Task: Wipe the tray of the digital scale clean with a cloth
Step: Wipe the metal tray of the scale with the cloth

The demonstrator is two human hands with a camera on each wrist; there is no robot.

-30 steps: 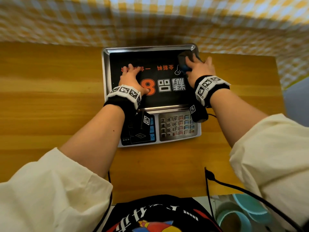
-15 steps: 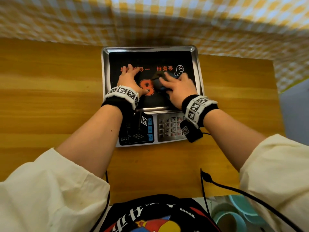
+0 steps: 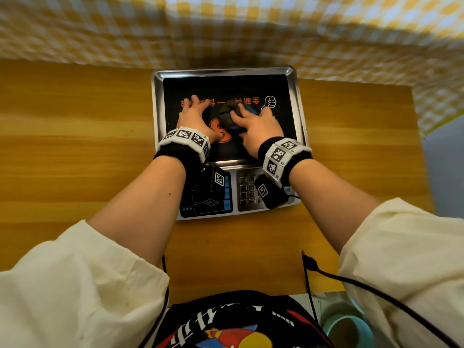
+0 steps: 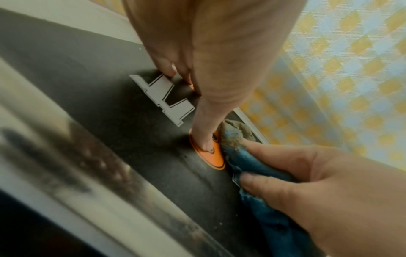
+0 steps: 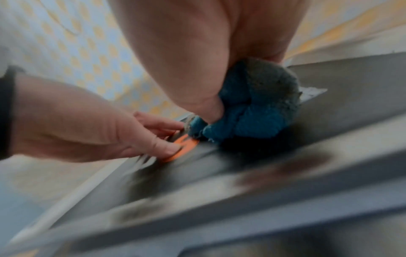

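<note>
Tray (image 3: 298,101) of the digital scale (image 3: 293,200): a steel pan with a raised rim, sitting on top of the scale at the far middle of the wooden table (image 3: 75,146), hard against the checked cloth backdrop (image 3: 226,26). Its floor carries a black printed sheet (image 3: 226,84) with orange and white characters; nothing loose shows on it, and dust or residue is too fine to judge. Step in hand, as judged: mid-wipe across the tray's centre. Left hand (image 3: 194,116), fingers straight and spread, presses flat on the left half, apparently steadying the scale. Right hand (image 3: 256,123) bears down on a bunched blue-grey cloth (image 3: 229,114), fingers curled over it, thumb and forefinger pinching the wad in the left-wrist view; the wad lies just beside the left thumb. Next move, as judged: carry the cloth toward the uncovered near strip, corners and rim, shifting the left hand off the patch it covers. Round teal containers (image 3: 351,325) sit below the table edge, lower right; contents unclear.
</note>
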